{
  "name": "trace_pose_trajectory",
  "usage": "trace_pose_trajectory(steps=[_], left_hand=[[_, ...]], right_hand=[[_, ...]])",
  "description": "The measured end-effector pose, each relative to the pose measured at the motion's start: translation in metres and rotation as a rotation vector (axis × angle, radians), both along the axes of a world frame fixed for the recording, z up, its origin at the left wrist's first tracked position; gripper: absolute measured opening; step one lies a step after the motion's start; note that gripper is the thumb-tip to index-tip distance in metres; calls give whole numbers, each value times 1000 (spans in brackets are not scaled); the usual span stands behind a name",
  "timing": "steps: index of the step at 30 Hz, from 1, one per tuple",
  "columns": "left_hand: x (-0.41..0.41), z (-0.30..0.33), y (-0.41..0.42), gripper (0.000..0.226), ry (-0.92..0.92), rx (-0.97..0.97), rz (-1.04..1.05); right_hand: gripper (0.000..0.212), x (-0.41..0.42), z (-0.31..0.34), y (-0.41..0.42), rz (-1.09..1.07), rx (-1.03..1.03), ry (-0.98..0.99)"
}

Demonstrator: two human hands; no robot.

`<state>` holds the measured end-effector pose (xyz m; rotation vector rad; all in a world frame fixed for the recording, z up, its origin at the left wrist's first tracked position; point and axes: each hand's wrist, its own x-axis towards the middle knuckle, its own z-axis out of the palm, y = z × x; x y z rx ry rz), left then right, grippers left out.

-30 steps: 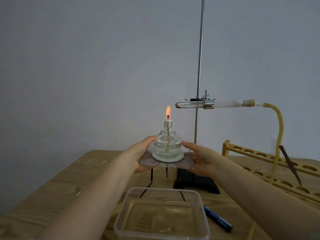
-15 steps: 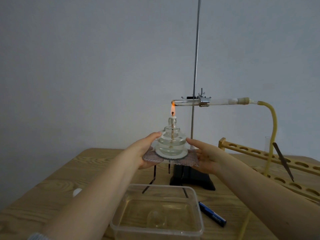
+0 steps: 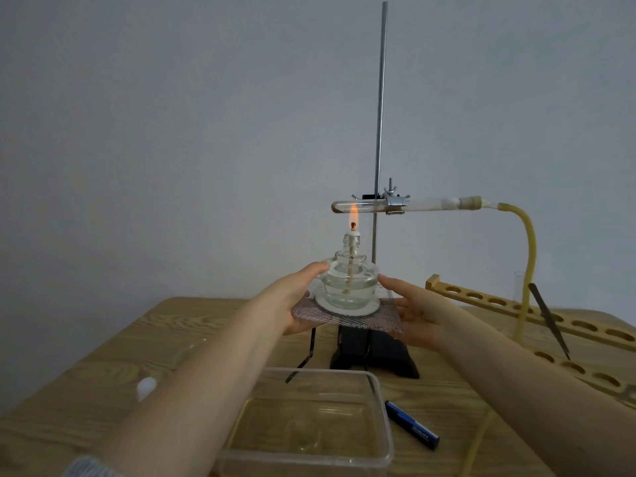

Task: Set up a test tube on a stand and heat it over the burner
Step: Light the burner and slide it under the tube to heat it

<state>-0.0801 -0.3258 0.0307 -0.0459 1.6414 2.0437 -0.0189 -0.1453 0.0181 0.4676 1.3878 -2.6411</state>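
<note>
A glass test tube (image 3: 358,205) lies horizontal in the clamp (image 3: 395,201) of a retort stand (image 3: 380,132) with a black base (image 3: 378,356). A lit glass spirit burner (image 3: 349,284) stands on a wire gauze (image 3: 344,316) over a tripod (image 3: 311,349). Its flame (image 3: 353,215) touches the tube near the closed left end. My left hand (image 3: 296,297) pinches the gauze's left edge, thumb on top beside the burner. My right hand (image 3: 420,311) pinches the right edge the same way.
Yellow rubber tubing (image 3: 528,263) runs from the tube's stopper down to the right. A wooden test tube rack (image 3: 550,321) with a dark tool (image 3: 547,318) leaning on it stands at right. A clear plastic tub (image 3: 382,407), a blue pen (image 3: 413,430) and a white cap (image 3: 146,387) lie near me.
Both hands have shifted the gauze and burner to the right, from left of the tube to under it. The flame now reaches the tube's closed end.
</note>
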Motion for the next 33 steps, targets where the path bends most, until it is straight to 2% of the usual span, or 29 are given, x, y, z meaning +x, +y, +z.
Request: trace_pose_trajectory(steps=[5, 16, 21, 33], left_hand=[[4, 3, 4, 48, -2, 11, 3], [2, 2, -6, 61, -4, -2, 10], [5, 4, -12, 45, -2, -9, 14], [11, 8, -30, 41, 5, -11, 58]], right_hand=[[35, 2, 2, 3, 1, 10, 0], [50, -3, -1, -3, 14, 12, 3], [53, -7, -2, -9, 5, 16, 8], [53, -19, 0, -27, 10, 57, -4]])
